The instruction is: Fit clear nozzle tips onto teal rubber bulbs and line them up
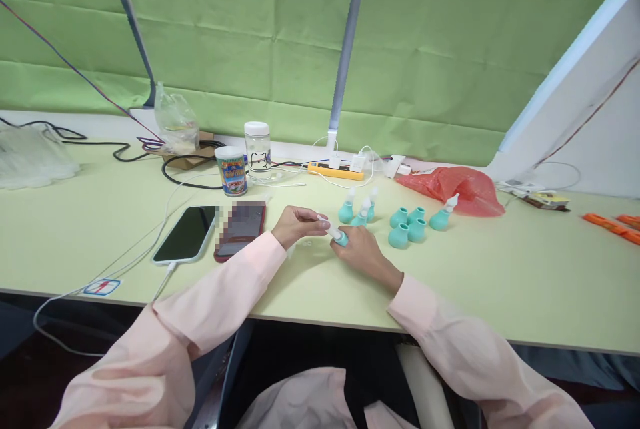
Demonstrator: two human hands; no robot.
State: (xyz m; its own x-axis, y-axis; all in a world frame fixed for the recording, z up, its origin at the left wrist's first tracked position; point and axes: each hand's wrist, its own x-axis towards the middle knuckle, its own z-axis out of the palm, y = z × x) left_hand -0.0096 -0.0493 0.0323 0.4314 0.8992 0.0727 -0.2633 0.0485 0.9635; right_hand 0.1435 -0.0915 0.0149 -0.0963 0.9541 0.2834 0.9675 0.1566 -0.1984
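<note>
Over the table, my right hand (361,252) is wrapped around a teal rubber bulb (342,239). Its far side is hidden by the fingers. My left hand (297,225) pinches the white nozzle (330,227) at the bulb's mouth, and the nozzle points up and left. Whether it is fully seated cannot be made out. Small clear parts (306,243) lie on the table below my left hand. Beyond my hands stand several teal bulbs with white nozzles (361,215). Several bare teal bulbs (409,227) are grouped to the right, beside another nozzled bulb (440,218).
Two phones (186,234) lie left of my hands, one on a white cable. A printed can (232,172) and a clear jar (257,149) stand behind. A yellow power strip (336,171) sits at the back. A red plastic bag (463,190) and orange tools (613,227) are rightward.
</note>
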